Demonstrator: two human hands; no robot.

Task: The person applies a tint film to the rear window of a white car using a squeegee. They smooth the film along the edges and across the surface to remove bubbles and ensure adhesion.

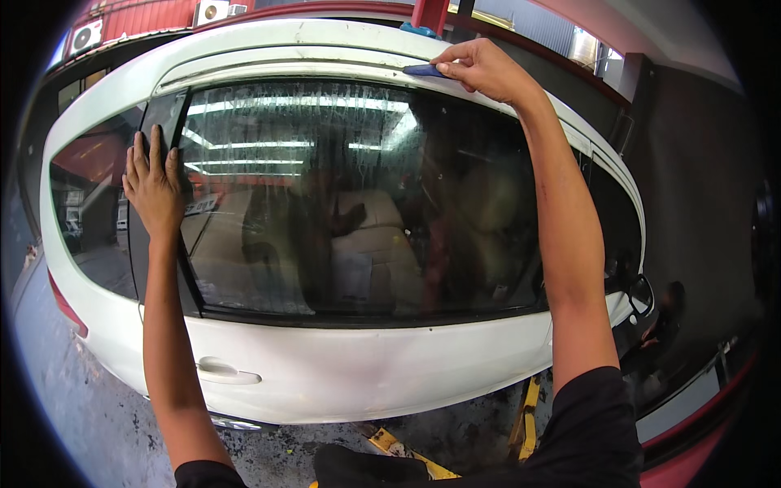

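Observation:
A white car (366, 358) stands side-on before me. Its rear door window (358, 268) is dark, with streaks and light reflections on the glass. My left hand (154, 191) rests flat, fingers spread, on the black pillar trim (166, 111) at the window's left edge. Up at the roof edge, my right hand (482, 71) pinches a slim blue tool (423, 71), its narrow end pointing left against the strip (325, 65) above the window. I cannot make out the exact kind of tool. The door handle (228, 372) sits low on the left.
Yellow lift arms (415, 457) lie under the car near my feet. A red post (429, 15) rises behind the roof. The side mirror (641, 294) sticks out at right, near a person in dark clothes (667, 317). Air-conditioner units (87, 36) hang at far left.

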